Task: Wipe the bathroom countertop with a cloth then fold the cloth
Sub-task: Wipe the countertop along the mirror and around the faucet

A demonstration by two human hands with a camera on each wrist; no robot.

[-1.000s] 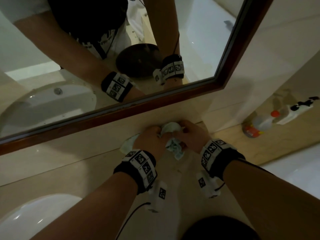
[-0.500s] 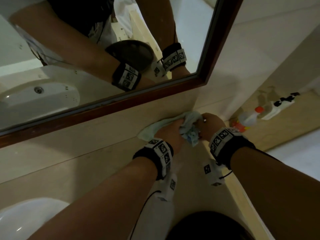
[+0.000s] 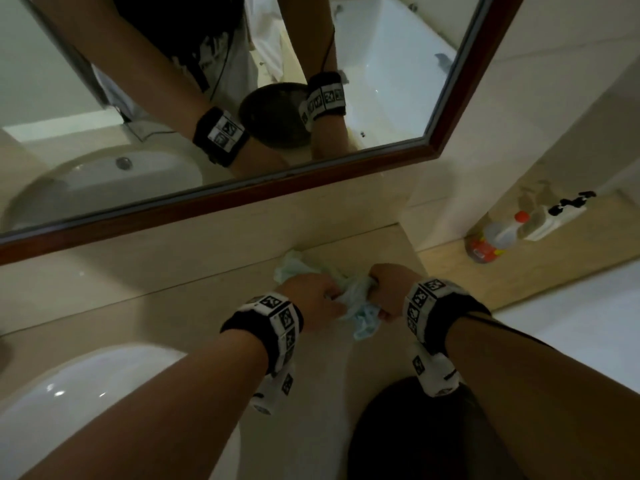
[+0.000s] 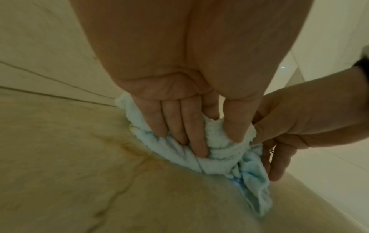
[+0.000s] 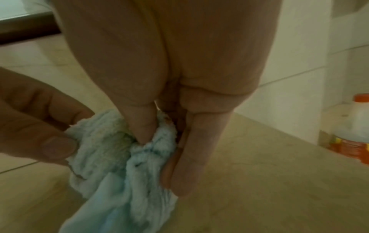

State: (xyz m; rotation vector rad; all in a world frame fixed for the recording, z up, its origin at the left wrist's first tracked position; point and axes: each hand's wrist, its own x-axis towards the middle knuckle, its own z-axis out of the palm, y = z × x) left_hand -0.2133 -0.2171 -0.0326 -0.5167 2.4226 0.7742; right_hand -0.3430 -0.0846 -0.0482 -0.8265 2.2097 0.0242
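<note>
A light blue cloth (image 3: 360, 308) lies bunched on the beige countertop (image 3: 173, 323), a little in front of the back wall below the mirror. My left hand (image 3: 311, 296) grips its left side. In the left wrist view the thumb and fingers (image 4: 195, 138) dig into the cloth (image 4: 219, 159). My right hand (image 3: 384, 292) pinches the right side. In the right wrist view its thumb and fingers (image 5: 189, 157) close on the cloth (image 5: 123, 165). A loose end trails toward me.
A white sink (image 3: 86, 393) sits at the near left. The wood-framed mirror (image 3: 242, 188) hangs above the counter. Past the counter's right end, by a side wall, stand an orange-capped bottle (image 3: 498, 237) and a white power strip (image 3: 554, 216). A dark round object (image 3: 415, 438) is below.
Both hands have drawn the cloth back from the wall and corner toward me. It trailed out to the left along the wall before and is now bunched between the hands.
</note>
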